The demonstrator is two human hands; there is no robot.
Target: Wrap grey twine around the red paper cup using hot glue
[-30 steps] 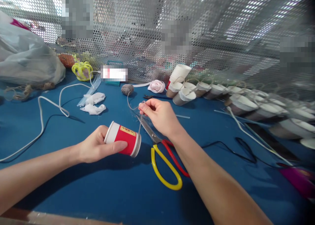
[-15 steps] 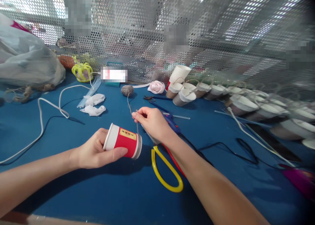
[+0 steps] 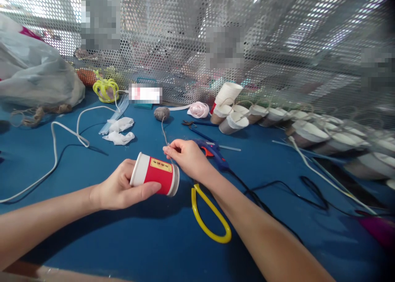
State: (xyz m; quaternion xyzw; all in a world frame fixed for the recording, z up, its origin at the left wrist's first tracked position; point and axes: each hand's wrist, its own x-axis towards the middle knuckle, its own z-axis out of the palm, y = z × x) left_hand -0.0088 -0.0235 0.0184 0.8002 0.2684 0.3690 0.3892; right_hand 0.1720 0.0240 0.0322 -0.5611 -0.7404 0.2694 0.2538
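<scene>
My left hand [image 3: 126,185] is closed on a red and white paper cup [image 3: 159,176], which lies tilted on its side in the air with its base end to the right. Grey twine shows wrapped around that base end. In a pinch, my right hand [image 3: 187,156] holds the twine [image 3: 163,130] just above the cup. The strand runs back to a small grey ball of twine [image 3: 161,114] on the table. Under my right forearm lie scissors with a yellow handle [image 3: 212,222], their blades hidden. A blue glue gun [image 3: 216,152] lies just behind my right hand.
Twine-wrapped cups with handles [image 3: 234,122] stand in rows at the right. Pliers [image 3: 197,125], a pale ribbon roll [image 3: 198,109] and crumpled white scraps [image 3: 119,130] lie behind my hands. A white cable [image 3: 55,150] crosses the left side. A perforated metal screen [image 3: 173,39] closes the back.
My right hand has come slightly down and nearer the cup, still pinching the twine. The left hand and cup stay nearly in place. The whole view has shifted slightly.
</scene>
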